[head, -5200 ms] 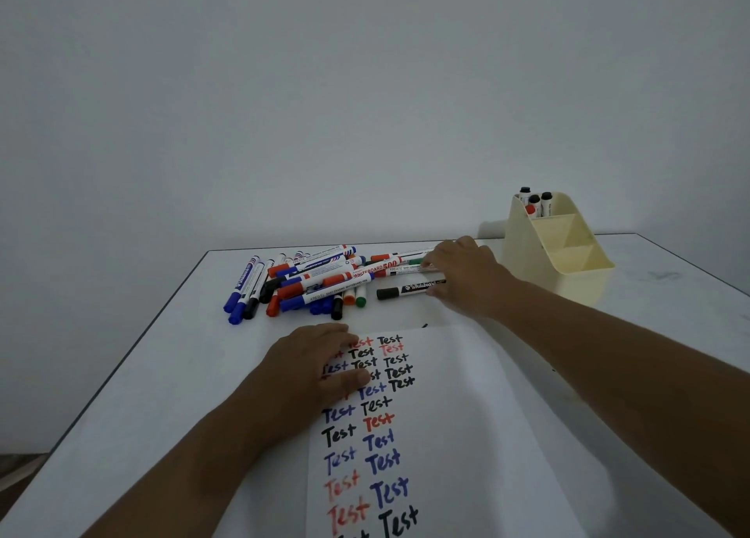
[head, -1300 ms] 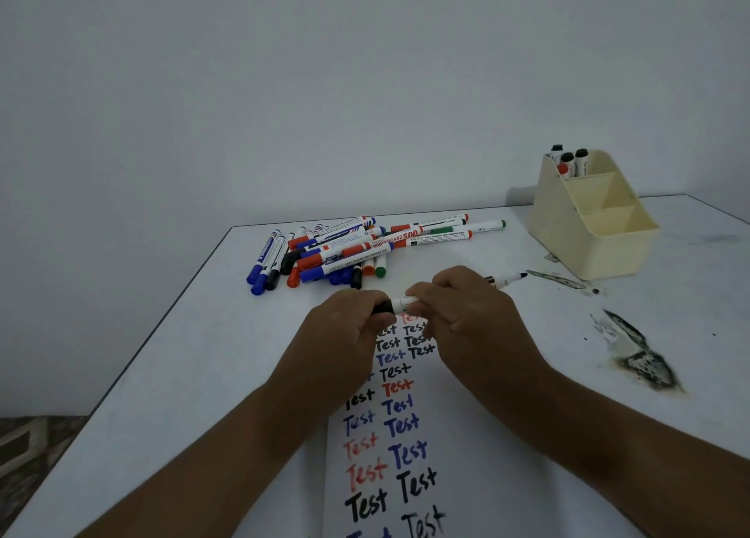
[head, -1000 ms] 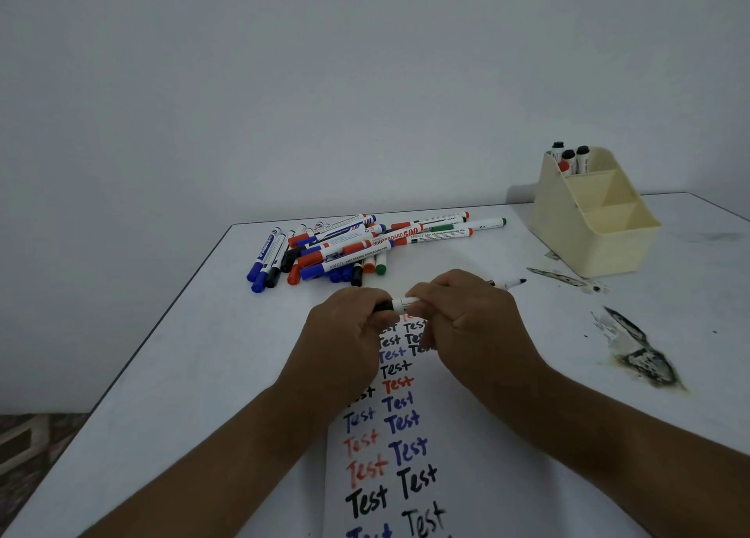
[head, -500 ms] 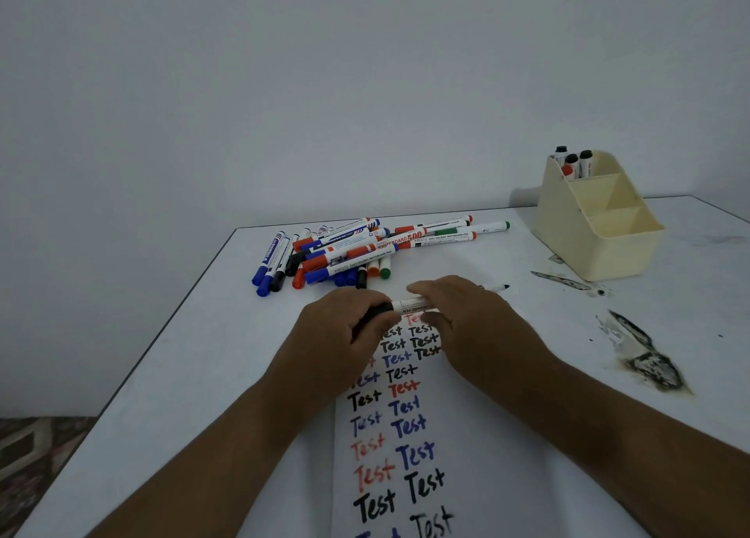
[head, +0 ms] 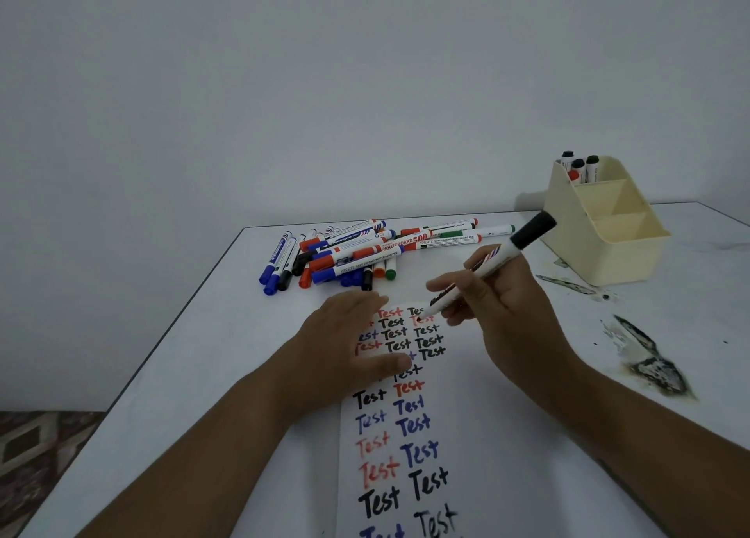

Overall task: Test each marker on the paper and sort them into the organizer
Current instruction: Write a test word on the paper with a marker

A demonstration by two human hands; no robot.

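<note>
Nearest to the camera lies the paper (head: 479,436), a long white sheet on the table (head: 182,395), covered with the word "Test" written many times in black, red and blue, in columns that run away from the viewer. The left hand (head: 349,334) rests flat on the far part of this sheet, palm down and fingers straight, and it holds nothing; its thumb lies over some of the written words. Just beside it, to the right, the right hand (head: 499,306) grips a black marker (head: 487,269) in a writing hold, with the thumb and the fingers curled around the white barrel. The marker is tilted: its tip points down to the upper rows of words, and its black cap sits on the rear end, high and to the right. The tip seems to touch the paper, but it is small and I cannot tell this surely. On the right side of the table there is a dark smear (head: 649,363) with black spots around it. Farther back, in the middle, lies the pile of markers (head: 365,253), with blue, red, black, orange and green caps, lying across one another. At the far right stands the cream organizer (head: 608,249) with stepped compartments; four markers (head: 580,168) stand upright in its rearmost compartment. Behind all is a plain wall (head: 324,91).
</note>
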